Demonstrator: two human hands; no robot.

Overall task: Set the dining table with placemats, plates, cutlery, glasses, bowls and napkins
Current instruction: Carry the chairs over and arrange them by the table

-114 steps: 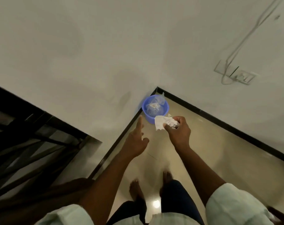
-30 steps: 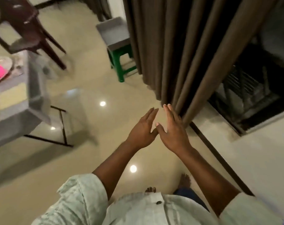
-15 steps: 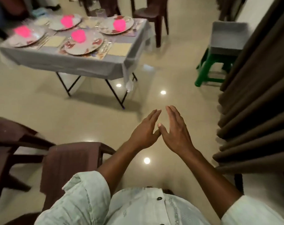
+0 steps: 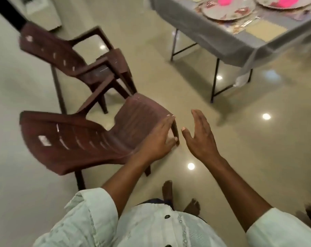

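Looking down, you've got both hands out in front of you over a glossy beige tiled floor (image 4: pixel 240 157) that throws back small round ceiling lights. Your left hand (image 4: pixel 158 139) is flat-fingered and holding nothing, seen right at the front corner of a brown plastic armchair (image 4: pixel 90 139); whether it actually touches the seat edge, you can't tell through the blur. Your right hand (image 4: pixel 201 138) hangs just beside it, fingers straight and spread, palm turned inward, empty, over bare floor. Beyond your left hand, farther out and to the left, stands a second brown armchair (image 4: pixel 76 61) of the same make. Well ahead of your right hand and off to the right is the dining table (image 4: pixel 227 47), draped in a grey cloth on thin black legs. On it sit two patterned plates (image 4: pixel 227 12), each carrying something bright pink (image 4: pixel 229 0), and a pale yellow mat (image 4: pixel 265 31) lies near the table's closest corner. Below your hands, your bare feet (image 4: pixel 169 191) show on the tiles beneath a pale shirt (image 4: pixel 151 229).
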